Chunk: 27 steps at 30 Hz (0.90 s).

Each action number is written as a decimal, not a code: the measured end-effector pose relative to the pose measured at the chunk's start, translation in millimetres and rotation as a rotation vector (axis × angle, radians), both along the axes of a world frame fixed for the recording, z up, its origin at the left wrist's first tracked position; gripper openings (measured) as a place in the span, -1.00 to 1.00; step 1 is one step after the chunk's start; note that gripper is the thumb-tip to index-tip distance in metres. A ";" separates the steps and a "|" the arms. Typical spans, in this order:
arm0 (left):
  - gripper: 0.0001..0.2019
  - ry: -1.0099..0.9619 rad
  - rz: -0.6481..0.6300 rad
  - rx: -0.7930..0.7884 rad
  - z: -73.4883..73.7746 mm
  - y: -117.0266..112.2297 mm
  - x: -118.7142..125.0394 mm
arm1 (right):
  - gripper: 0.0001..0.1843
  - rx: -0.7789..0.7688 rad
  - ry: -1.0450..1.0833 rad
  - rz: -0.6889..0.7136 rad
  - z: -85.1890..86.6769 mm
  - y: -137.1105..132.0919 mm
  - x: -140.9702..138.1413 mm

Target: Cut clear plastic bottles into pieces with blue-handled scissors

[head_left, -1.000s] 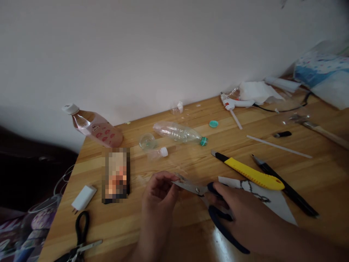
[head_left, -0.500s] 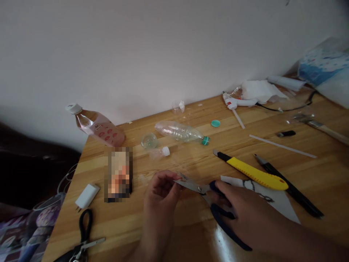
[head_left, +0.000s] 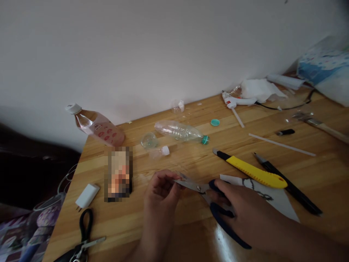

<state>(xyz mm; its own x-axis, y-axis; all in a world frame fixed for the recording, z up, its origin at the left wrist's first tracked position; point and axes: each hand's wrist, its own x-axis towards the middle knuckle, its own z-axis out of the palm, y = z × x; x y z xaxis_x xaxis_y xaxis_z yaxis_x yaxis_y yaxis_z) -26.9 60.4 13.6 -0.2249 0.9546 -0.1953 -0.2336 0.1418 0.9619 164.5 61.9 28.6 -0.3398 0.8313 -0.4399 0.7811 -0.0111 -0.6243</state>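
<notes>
My right hand [head_left: 240, 207] is closed around the dark blue handles of a pair of scissors [head_left: 200, 188]. The scissor blades point left and meet the fingertips of my left hand [head_left: 163, 193]. Those left fingers are pinched together on a small clear piece that is mostly hidden; I cannot make out its kind. Partly under my right hand lies a white sheet of paper [head_left: 283, 203] with black drawn outlines. A yellow utility knife [head_left: 256, 173] rests across the paper's upper edge, and a black pen-like tool [head_left: 294, 189] lies just right of it.
Beyond my hands lie a clear plastic bottle [head_left: 181, 131], a cut bottle top [head_left: 159, 152] and a green cap [head_left: 215, 122]. A pink bottle [head_left: 100, 127] stands back left, near a charger [head_left: 87, 195] and keys [head_left: 84, 243]. A glue gun [head_left: 237, 102] and a brush [head_left: 324, 127] lie right.
The view has shifted very slightly. Both hands and the scissors keep nearly the same position, with no clear movement of the blades.
</notes>
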 end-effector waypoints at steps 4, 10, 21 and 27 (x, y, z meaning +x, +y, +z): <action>-0.86 -0.011 -0.009 0.004 -1.4 -0.6 -0.1 | -0.89 0.011 0.026 -0.013 -4.6 -3.3 2.2; -0.85 -0.016 0.026 0.002 -1.6 -1.7 3.0 | -0.88 0.039 0.073 -0.039 -11.4 -6.8 2.1; -0.85 -0.084 0.007 -0.006 -3.7 -4.9 0.9 | -0.90 0.098 0.056 -0.040 -20.6 -11.7 0.7; -0.84 -0.122 -0.002 -0.002 -4.6 -3.5 1.0 | -0.88 0.120 0.078 -0.050 -23.4 -12.2 0.5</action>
